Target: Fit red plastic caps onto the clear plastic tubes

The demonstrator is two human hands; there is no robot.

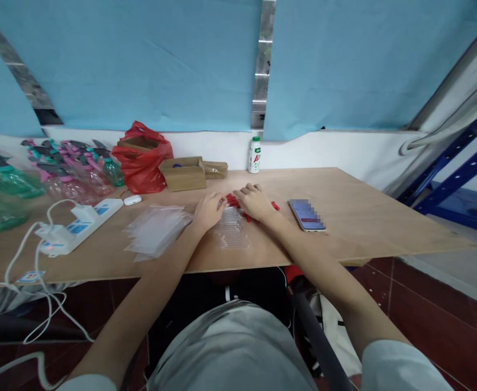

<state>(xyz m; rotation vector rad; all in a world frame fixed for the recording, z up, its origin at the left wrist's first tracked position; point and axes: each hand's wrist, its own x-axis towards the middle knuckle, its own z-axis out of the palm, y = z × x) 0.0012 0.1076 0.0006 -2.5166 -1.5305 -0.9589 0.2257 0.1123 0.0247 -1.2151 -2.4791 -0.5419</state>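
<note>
Thin clear tubes [231, 231] lie side by side in a row on the table, with small red caps [232, 200] at their far end. My left hand [209, 209] rests at the left of the row, its fingers curled and the tips beside the red caps. From the right, my right hand [253, 200] reaches over the row with bent fingers, its tips at the caps. What either hand holds is too small to make out. Loose red caps [275, 206] lie under and beside my right hand. Flat clear plastic bags [157, 229] are piled left of my left forearm.
A phone [307, 215] lies on the right. Behind stand a white bottle [254, 156], an open cardboard box [183, 175] and a red plastic bag [144, 163]. On the left are a power strip [107, 207] with cables, a white earphone case [132, 200] and several spray bottles [79, 182].
</note>
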